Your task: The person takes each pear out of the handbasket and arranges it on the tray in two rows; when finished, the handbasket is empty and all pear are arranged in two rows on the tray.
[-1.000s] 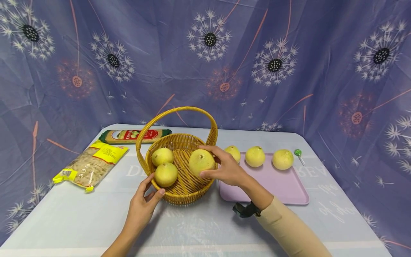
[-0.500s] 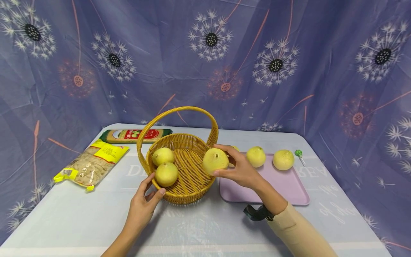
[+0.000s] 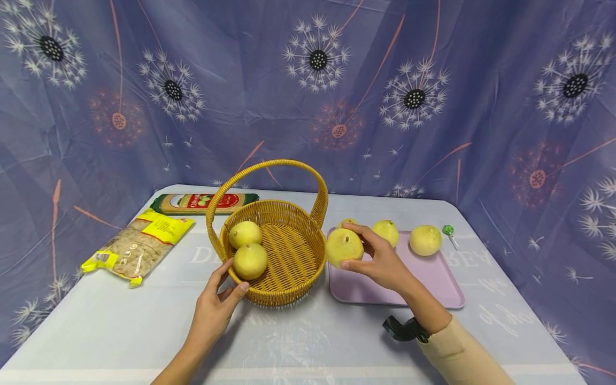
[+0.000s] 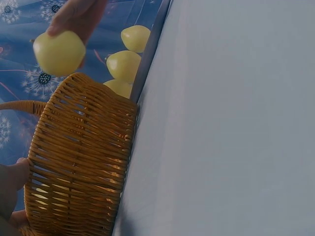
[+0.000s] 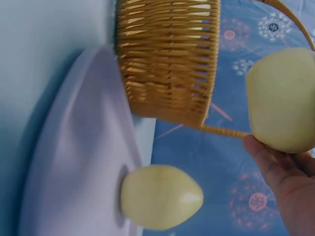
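My right hand (image 3: 382, 262) grips a round yellow-green fruit (image 3: 344, 248) between thumb and fingers, above the near-left part of a pink tray (image 3: 452, 291). In the right wrist view that fruit (image 5: 283, 101) is held up beside the wicker basket (image 5: 167, 64). With thumb and fingers, my left hand (image 3: 214, 305) holds the near-left rim of the wicker basket (image 3: 289, 293). Inside the basket, on its left side, lie two similar fruits (image 3: 249, 261). Three more stand along the tray's far side, one (image 3: 425, 240) at the right and one partly hidden behind my right hand.
A yellow-and-clear bag (image 3: 139, 243) lies at the left of the table, with a green-ended pack with a red label (image 3: 204, 203) behind it. A green lollipop (image 3: 448, 230) lies right of the tray. A patterned cloth hangs behind the table.
My right hand has moved to the right with the fruit, from inside the basket's right side, past its rim, to over the tray. My left hand has stayed on the rim.
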Motion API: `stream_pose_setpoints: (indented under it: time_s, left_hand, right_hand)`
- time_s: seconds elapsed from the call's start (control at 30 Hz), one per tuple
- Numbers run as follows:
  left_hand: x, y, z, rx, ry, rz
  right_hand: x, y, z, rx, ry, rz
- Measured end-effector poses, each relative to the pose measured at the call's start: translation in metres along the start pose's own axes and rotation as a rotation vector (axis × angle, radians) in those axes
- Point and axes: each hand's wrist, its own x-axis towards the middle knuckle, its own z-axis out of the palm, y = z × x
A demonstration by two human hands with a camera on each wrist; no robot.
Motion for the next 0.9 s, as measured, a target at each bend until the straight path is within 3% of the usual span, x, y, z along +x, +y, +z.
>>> stream_pose_setpoints:
  time_s: [0.57, 0.73, 0.9]
  left_hand:
    - [0.000, 0.002, 0.000, -0.011, -0.008, -0.017]
    - [0.000, 0.002, 0.000, -0.010, -0.008, -0.019]
    - [0.000, 0.002, 0.000, -0.013, -0.008, -0.017]
  right_hand:
    - [-0.021, 0.036, -0.003, 0.034, -0.011, 0.048]
    - [-0.024, 0.047, -0.003, -0.004, -0.037, 0.021]
    - [-0.027, 0.053, -0.004, -0.048, -0.056, 0.054]
